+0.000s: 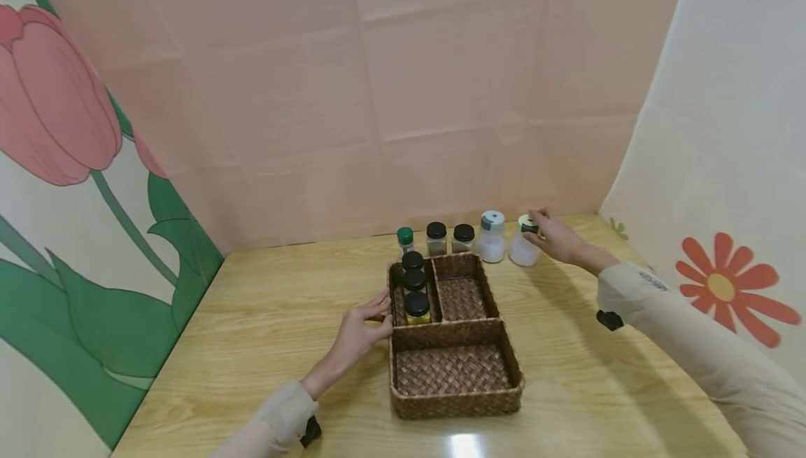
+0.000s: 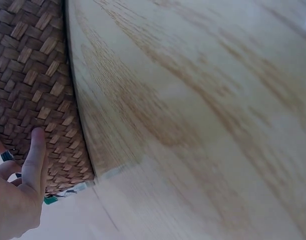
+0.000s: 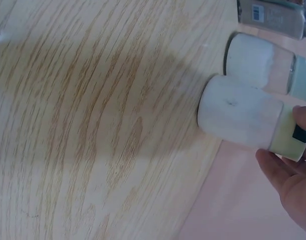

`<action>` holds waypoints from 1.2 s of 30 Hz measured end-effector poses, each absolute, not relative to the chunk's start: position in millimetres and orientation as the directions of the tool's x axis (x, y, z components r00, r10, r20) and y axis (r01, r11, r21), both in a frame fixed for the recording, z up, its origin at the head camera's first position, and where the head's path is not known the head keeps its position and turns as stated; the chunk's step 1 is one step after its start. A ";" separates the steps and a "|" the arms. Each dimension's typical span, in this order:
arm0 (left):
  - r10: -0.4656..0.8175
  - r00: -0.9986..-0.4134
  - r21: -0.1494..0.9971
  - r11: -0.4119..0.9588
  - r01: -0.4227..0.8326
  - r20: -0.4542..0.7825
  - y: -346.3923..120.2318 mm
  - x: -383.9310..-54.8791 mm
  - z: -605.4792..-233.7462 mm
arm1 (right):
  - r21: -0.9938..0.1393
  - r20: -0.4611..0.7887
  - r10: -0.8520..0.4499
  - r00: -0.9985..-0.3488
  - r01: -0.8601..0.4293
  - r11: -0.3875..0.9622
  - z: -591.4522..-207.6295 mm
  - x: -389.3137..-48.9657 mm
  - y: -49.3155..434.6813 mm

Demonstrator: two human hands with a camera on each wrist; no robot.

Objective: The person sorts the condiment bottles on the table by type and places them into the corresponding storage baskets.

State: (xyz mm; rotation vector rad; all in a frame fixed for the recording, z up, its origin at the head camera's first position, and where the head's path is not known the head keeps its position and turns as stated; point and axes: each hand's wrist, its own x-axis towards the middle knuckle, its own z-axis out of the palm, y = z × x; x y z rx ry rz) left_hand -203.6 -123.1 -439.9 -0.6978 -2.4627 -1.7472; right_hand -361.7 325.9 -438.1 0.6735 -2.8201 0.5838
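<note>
A woven basket [image 1: 456,405] with three compartments stands on the table. My left hand [image 1: 360,332] pinches its left wall, the thumb [image 2: 37,150] against the outer weave and the other fingers at the rim. Three black-lidded jars [image 1: 416,304] stand in a row in the narrow left compartment. Over at the back right, my right hand [image 1: 557,238] holds a shaker of white granules [image 3: 237,110] by its pale yellow-green cap, fingers and thumb around it. A similar shaker with a pale blue cap [image 1: 492,238] stands right beside it.
Behind the basket, a green-capped jar [image 1: 406,237] and two black-lidded jars [image 1: 436,238] line up with the shakers. A pink sheet [image 1: 378,94] hangs along the table's back edge. White flower-printed sheeting [image 1: 711,164] borders the right side, and a tulip print [image 1: 63,164] the left.
</note>
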 end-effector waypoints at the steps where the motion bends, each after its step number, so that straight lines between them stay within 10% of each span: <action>1: 0.334 -0.897 0.886 0.262 0.382 0.289 -123.0 -203.5 -439.9 | -0.331 0.268 -0.398 -0.878 -0.471 0.818 -438.5 -361.8 326.2; 36: 0.346 -0.887 0.865 0.289 0.411 0.306 -123.0 -204.5 -442.2 | -0.421 0.337 -0.336 -0.879 -0.460 0.781 -443.4 -369.2 332.1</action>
